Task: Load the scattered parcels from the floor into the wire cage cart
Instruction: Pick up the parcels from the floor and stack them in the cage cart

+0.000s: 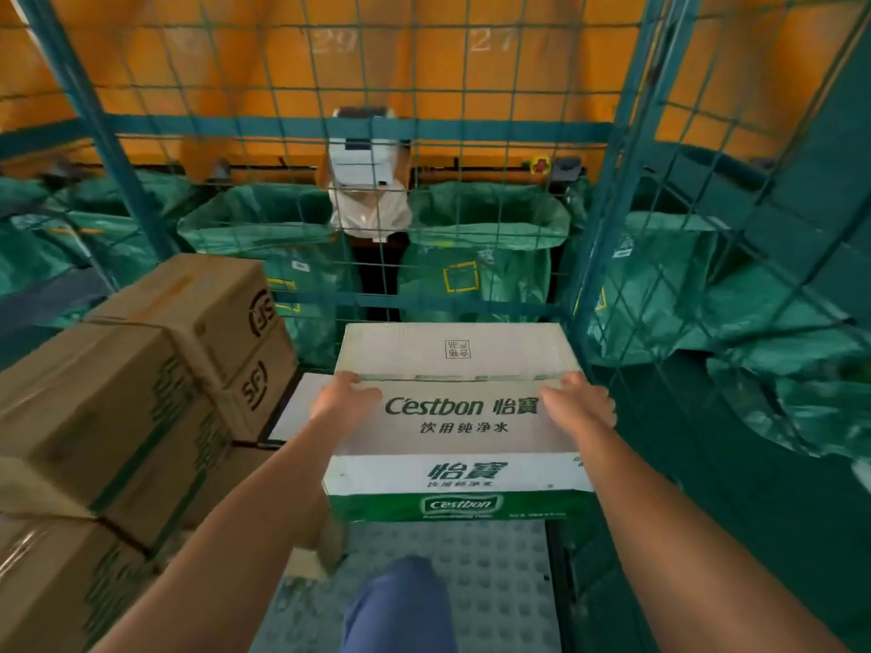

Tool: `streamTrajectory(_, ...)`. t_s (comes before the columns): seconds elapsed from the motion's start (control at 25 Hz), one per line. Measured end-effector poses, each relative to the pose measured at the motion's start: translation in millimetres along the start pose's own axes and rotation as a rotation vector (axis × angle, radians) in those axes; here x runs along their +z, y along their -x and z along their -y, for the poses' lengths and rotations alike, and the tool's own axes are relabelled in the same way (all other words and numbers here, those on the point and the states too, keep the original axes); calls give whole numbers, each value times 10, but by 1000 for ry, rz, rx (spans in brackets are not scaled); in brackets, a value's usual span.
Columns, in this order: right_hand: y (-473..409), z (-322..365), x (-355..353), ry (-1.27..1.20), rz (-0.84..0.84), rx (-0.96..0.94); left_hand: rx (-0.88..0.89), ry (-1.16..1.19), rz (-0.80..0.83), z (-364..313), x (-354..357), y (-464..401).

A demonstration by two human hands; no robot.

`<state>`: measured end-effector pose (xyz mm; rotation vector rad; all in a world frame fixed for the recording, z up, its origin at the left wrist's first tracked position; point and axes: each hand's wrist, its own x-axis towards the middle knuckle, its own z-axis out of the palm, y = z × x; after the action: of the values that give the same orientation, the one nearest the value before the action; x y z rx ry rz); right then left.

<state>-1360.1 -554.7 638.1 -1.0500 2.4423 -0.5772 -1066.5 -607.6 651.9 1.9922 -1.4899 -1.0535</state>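
Observation:
A white and green Cestbon water carton [457,351] sits inside the wire cage cart [471,134], toward its right rear corner. My left hand [341,398] lies on the carton's top at its left side, fingers reaching forward over the top. My right hand [582,402] lies on the top at the right side in the same way. Brown SF cardboard boxes [198,322] are stacked inside the cart on the left, with larger brown cartons [94,417] in front of them.
The cart's studded grey floor [495,558] shows below the carton. A flat white parcel [297,407] lies between the carton and the brown stack. Behind the mesh hang green sacks [485,238] and a white label printer [365,167]. My knee [400,600] is low in view.

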Motion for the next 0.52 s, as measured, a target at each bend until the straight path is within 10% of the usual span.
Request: streamTrajectory(0.52, -2630, -42, 1098, 157, 86, 97, 21, -206, 159, -577, 1590, -2807)
